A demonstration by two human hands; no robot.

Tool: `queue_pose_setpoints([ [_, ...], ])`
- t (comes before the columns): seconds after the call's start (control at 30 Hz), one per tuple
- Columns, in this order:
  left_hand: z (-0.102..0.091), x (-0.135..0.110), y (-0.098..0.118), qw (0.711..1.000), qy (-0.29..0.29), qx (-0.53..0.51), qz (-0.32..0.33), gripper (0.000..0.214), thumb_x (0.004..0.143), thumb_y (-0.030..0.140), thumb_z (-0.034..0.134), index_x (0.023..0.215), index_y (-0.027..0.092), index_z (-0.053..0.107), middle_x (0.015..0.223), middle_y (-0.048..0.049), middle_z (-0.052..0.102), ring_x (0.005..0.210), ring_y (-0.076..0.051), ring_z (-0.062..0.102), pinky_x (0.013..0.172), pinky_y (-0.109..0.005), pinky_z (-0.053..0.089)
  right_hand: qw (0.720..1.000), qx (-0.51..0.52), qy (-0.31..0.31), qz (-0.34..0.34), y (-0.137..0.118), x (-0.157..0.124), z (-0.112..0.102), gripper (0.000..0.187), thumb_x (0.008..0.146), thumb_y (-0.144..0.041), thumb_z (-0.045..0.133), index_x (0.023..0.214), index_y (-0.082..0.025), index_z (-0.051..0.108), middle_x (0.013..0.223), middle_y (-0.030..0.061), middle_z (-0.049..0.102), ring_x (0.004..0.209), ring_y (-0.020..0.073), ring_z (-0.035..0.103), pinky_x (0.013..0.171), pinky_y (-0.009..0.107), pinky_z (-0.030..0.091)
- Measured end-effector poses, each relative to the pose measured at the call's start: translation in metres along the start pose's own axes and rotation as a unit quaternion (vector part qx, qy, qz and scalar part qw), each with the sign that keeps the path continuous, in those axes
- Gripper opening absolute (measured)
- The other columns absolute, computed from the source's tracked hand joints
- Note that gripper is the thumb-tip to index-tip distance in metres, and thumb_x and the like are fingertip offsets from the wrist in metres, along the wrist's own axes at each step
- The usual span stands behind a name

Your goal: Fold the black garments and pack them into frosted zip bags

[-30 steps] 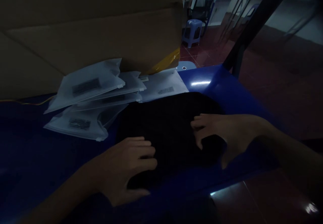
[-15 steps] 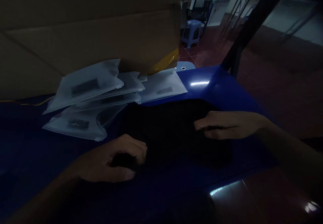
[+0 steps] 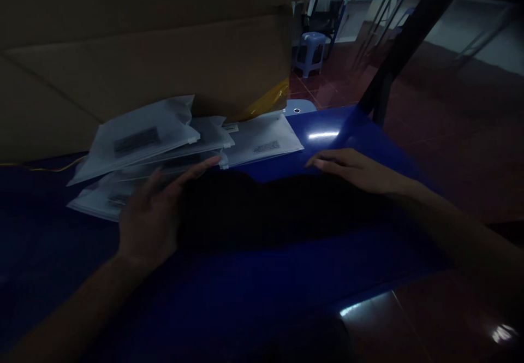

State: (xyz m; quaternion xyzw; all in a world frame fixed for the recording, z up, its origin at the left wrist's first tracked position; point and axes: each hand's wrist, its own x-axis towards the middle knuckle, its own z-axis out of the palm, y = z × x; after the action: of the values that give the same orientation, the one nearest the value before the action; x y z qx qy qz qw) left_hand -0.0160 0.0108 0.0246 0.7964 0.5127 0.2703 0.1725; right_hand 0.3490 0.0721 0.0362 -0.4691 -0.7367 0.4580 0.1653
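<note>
A very dark piece of cloth (image 3: 262, 213), apparently folded into a wide strip, lies on the blue table (image 3: 262, 297). Its folds are lost in the dark. At its left end is my left hand (image 3: 153, 221), smeared by motion, with fingers spread and the index finger pointing toward the bags. Over the cloth's far right edge reaches my right hand (image 3: 352, 169). Its fingers are stretched out loosely, the thumb close beneath them, and nothing shows between the tips. Frosted zip bags (image 3: 139, 125) with printed labels lie stacked behind my left hand.
A large cardboard box (image 3: 143, 73) with yellow tape stands along the back of the table. Another frosted bag (image 3: 264, 139) lies flat beside the stack. A dark metal post (image 3: 409, 41) rises at the right corner. Beyond are a blue stool (image 3: 311, 54) and a seated person's sleeve.
Both hands have moved away from me, the left also to the left and opening. The cloth's near edge has shifted away from me, leaving a narrower strip.
</note>
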Motion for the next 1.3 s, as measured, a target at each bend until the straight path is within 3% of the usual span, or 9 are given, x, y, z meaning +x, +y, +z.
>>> queue_pose_setpoints([
  [0.07, 0.006, -0.002, 0.002, 0.998, -0.01, -0.056, -0.027, 0.057, 0.112, 0.043, 0.005, 0.161, 0.029, 0.03, 0.141, -0.0044, 0.067, 0.122, -0.025, 0.069, 0.091, -0.042, 0.064, 0.999, -0.026, 0.017, -0.017, -0.001, -0.001, -0.003, 0.046, 0.103, -0.062, 0.045, 0.106, -0.026, 0.073, 0.105, 0.0042, 0.075, 0.096, 0.0251, 0.069, 0.084, 0.042, 0.055],
  [0.13, 0.011, -0.004, 0.003, 0.991, 0.008, -0.111, -0.077, 0.055, 0.109, 0.052, 0.035, 0.159, 0.031, 0.032, 0.146, -0.0057, 0.063, 0.129, -0.03, 0.065, 0.098, -0.047, 0.061, 0.999, -0.023, -0.01, -0.032, -0.003, -0.004, -0.005, 0.048, 0.104, -0.062, 0.042, 0.113, -0.027, 0.073, 0.112, 0.0038, 0.075, 0.104, 0.0261, 0.069, 0.088, 0.043, 0.054],
  [0.23, 0.017, -0.005, 0.002, 0.996, 0.061, -0.019, -0.07, 0.061, 0.097, 0.046, 0.062, 0.153, 0.037, 0.04, 0.15, -0.0042, 0.056, 0.139, -0.034, 0.054, 0.112, -0.057, 0.051, 0.989, -0.116, -0.026, -0.082, -0.002, -0.006, -0.003, 0.043, 0.098, -0.059, 0.057, 0.126, -0.028, 0.068, 0.124, 0.0036, 0.072, 0.111, 0.0279, 0.068, 0.093, 0.044, 0.054],
  [0.43, 0.02, -0.009, 0.002, 0.971, 0.016, 0.219, 0.097, 0.055, 0.102, 0.014, 0.043, 0.155, 0.031, 0.043, 0.158, -0.0097, 0.043, 0.151, -0.034, 0.037, 0.12, -0.06, 0.039, 0.894, -0.399, 0.066, -0.195, 0.017, 0.003, 0.014, 0.046, 0.099, -0.039, 0.057, 0.141, -0.021, 0.057, 0.134, 0.0142, 0.063, 0.119, 0.0334, 0.062, 0.095, 0.051, 0.054],
  [0.53, 0.02, -0.012, 0.009, 0.963, -0.02, 0.227, 0.142, 0.063, 0.102, 0.016, 0.042, 0.163, 0.026, 0.028, 0.162, -0.0125, 0.041, 0.156, -0.034, 0.028, 0.125, -0.063, 0.028, 0.837, -0.482, 0.119, -0.23, 0.015, -0.001, 0.022, 0.045, 0.102, -0.03, 0.053, 0.145, -0.02, 0.055, 0.142, 0.018, 0.059, 0.127, 0.039, 0.057, 0.1, 0.059, 0.05],
  [0.63, 0.022, -0.015, 0.018, 0.957, -0.064, 0.215, 0.185, 0.07, 0.103, 0.026, 0.043, 0.167, 0.022, 0.014, 0.171, -0.0128, 0.026, 0.159, -0.035, 0.018, 0.128, -0.063, 0.018, 0.814, -0.497, 0.173, -0.246, 0.006, -0.009, 0.032, 0.043, 0.104, -0.023, 0.05, 0.147, -0.021, 0.054, 0.144, 0.0169, 0.061, 0.131, 0.0394, 0.056, 0.104, 0.06, 0.046],
  [0.73, 0.029, -0.017, 0.02, 0.95, -0.113, 0.222, 0.191, 0.073, 0.105, 0.036, 0.043, 0.168, 0.023, 0.009, 0.175, -0.0113, 0.012, 0.161, -0.038, 0.011, 0.127, -0.065, 0.018, 0.84, -0.43, 0.155, -0.294, 0.0, -0.013, 0.046, 0.046, 0.107, -0.032, 0.049, 0.151, -0.022, 0.051, 0.149, 0.0133, 0.06, 0.139, 0.0344, 0.052, 0.113, 0.056, 0.044],
  [0.93, 0.037, -0.018, 0.003, 0.941, -0.173, 0.233, 0.175, 0.077, 0.104, 0.053, 0.046, 0.167, 0.033, 0.006, 0.176, -0.009, 0.004, 0.16, -0.044, 0.01, 0.122, -0.074, 0.02, 0.881, -0.378, -0.031, -0.282, 0.009, -0.004, 0.064, 0.064, 0.109, -0.049, 0.042, 0.166, -0.027, 0.022, 0.174, 0.0098, 0.014, 0.161, 0.0288, 0.012, 0.129, 0.058, 0.02],
  [1.3, 0.028, -0.018, -0.002, 0.946, -0.187, 0.23, 0.129, 0.071, 0.106, 0.053, 0.043, 0.166, 0.041, 0.008, 0.176, -0.0045, 0.005, 0.16, -0.043, 0.011, 0.12, -0.072, 0.028, 0.899, -0.365, -0.029, -0.24, 0.025, 0.005, 0.037, 0.061, 0.109, -0.052, 0.041, 0.165, -0.036, 0.021, 0.174, 0.0046, 0.013, 0.16, 0.0304, 0.013, 0.129, 0.062, 0.011],
])
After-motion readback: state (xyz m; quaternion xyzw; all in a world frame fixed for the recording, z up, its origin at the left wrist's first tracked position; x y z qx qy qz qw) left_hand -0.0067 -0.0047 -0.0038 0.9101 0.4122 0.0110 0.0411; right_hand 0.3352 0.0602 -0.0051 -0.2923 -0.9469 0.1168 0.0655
